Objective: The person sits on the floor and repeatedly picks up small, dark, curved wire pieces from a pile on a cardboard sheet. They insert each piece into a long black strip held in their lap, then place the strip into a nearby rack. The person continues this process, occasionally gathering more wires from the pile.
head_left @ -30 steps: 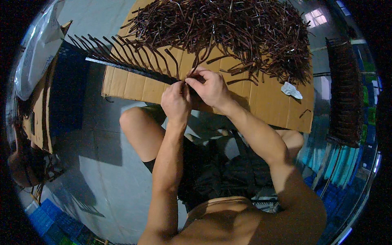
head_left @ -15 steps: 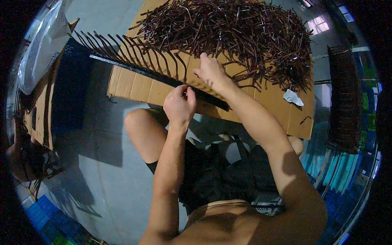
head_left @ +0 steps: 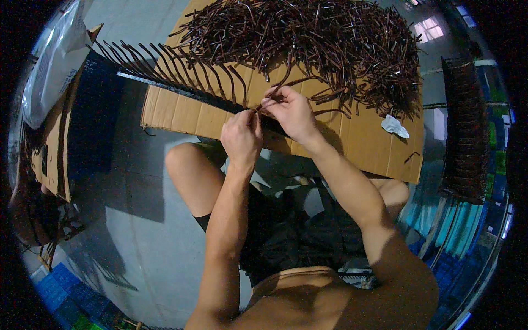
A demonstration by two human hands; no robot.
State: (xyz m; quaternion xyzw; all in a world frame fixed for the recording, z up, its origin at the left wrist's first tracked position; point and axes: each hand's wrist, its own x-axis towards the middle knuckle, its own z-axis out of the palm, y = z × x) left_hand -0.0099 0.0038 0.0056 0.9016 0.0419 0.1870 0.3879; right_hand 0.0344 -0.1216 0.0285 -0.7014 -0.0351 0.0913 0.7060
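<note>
A long dark bar (head_left: 181,89) lies slantwise over the near part of the cardboard, with a row of thin, curved brown rods (head_left: 206,74) standing up along it. My left hand (head_left: 241,137) is closed at the bar, just right of the last standing rod; its fingertips hide what they grip. Right beside it, my right hand (head_left: 294,113) pinches a single loose brown rod (head_left: 287,74), whose upper part sticks out beyond the fingers. The rod's lower end runs toward my left fingertips. Beyond both hands spreads a big tangled pile of brown rods (head_left: 308,38).
A cardboard sheet (head_left: 374,143) carries the pile and a crumpled white paper scrap (head_left: 395,126). A clear plastic bag (head_left: 55,66) and a dark blue box side (head_left: 96,115) stand at the left. A dark ribbed bundle (head_left: 465,132) is at the right.
My right hand has come back from the edge of the pile to my left hand, bringing a brown rod. My left hand stays at the bar.
</note>
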